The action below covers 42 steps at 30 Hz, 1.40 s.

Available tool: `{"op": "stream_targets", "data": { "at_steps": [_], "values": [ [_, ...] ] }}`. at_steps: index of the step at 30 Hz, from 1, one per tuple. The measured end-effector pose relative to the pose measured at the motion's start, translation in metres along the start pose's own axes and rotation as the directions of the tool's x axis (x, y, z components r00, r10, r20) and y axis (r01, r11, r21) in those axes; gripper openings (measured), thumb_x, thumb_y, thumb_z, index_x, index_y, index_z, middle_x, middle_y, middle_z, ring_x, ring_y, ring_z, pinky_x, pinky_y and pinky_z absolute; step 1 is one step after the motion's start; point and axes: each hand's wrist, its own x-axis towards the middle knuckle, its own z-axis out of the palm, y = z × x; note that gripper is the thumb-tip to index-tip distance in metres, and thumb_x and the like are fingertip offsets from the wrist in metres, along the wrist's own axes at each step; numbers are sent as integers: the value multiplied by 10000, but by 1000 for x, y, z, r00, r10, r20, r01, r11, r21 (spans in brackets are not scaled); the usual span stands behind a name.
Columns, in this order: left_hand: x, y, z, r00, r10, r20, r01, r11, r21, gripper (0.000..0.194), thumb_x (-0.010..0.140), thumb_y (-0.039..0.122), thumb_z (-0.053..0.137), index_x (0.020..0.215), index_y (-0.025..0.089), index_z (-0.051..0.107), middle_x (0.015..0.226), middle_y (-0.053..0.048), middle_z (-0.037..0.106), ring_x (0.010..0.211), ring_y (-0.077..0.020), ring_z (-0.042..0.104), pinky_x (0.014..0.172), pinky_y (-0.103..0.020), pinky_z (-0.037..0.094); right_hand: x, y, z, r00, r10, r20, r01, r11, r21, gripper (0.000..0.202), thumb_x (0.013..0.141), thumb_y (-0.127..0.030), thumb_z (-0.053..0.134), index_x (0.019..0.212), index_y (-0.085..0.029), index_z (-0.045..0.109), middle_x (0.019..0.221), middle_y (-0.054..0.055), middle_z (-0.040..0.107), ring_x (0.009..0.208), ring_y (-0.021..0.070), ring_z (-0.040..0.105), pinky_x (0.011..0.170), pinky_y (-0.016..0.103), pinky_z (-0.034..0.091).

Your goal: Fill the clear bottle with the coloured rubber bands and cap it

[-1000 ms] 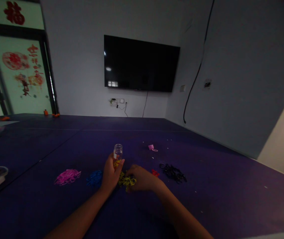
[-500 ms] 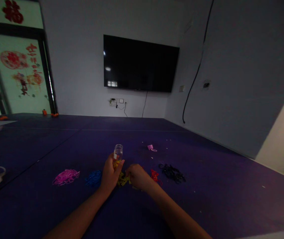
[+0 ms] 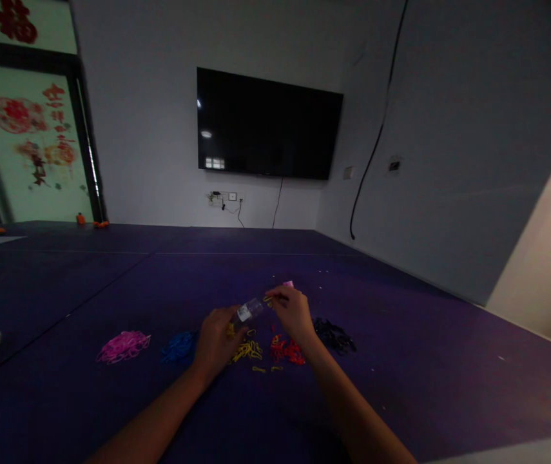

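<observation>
My left hand [image 3: 218, 338] is wrapped round a small clear jar [image 3: 251, 311] with a white label, tilted so its mouth points right. Some yellow shows inside, near my fingers. In a pinch, my right hand [image 3: 294, 312] holds a yellow rubber band [image 3: 268, 299] just beyond the jar's mouth. Below the hands lies a pile of yellow rubber bands [image 3: 249, 350], with a couple of loose ones nearer me. A red pile [image 3: 287, 350] sits under my right wrist. Blue bands [image 3: 178, 346] lie left of my left hand, partly covered by it.
Pink bands [image 3: 124, 347] lie at the left and black bands [image 3: 334, 336] at the right on the dark purple surface [image 3: 198, 412]. Behind my right hand a small pink item [image 3: 289, 283] partly shows. A television [image 3: 269, 125] hangs on the wall.
My right hand has risen from the yellow pile to the jar's mouth, with a yellow band in its fingers. The jar has gone from upright to tilted rightward.
</observation>
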Motion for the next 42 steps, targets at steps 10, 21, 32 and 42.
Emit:
{"op": "stream_targets", "data": {
  "at_steps": [10, 21, 32, 42],
  "values": [
    [-1, 3, 1, 997, 61, 54, -63, 997, 49, 362, 771, 331, 581, 1100, 180, 565, 907, -77, 642, 855, -236, 567, 733, -371, 444, -3, 3, 10, 998, -50, 41, 45, 992, 119, 198, 653, -98, 556, 785, -149, 695, 771, 58, 688, 690, 160, 645, 654, 260, 517],
    [-2, 1, 4, 1000, 14, 17, -14, 1000, -22, 366, 771, 354, 574, 1091, 177, 577, 880, -69, 638, 829, -215, 570, 745, -357, 448, -3, 4, 14, 999, 36, 40, -47, 948, 314, 245, 690, -207, 565, 900, -146, 675, 850, 83, 692, 770, 187, 665, 699, 301, 553],
    [-1, 4, 2, 1000, -31, -4, 31, 998, -55, 408, 774, 398, 563, 1113, 172, 567, 911, -80, 632, 844, -227, 575, 754, -367, 459, -6, -9, 9, 1000, -7, 17, -1, 895, 445, 360, 782, -304, 486, 1076, -129, 597, 822, 93, 674, 715, 171, 659, 654, 305, 546],
    [-2, 0, 3, 997, -63, -46, 61, 996, -58, 391, 790, 412, 547, 1104, 179, 552, 971, -86, 622, 896, -232, 573, 798, -382, 457, 3, 14, -24, 992, 97, -75, -112, 966, -232, 340, 739, -172, 518, 1059, -153, 631, 1027, 113, 651, 935, 199, 621, 855, 308, 460]
  ]
}}
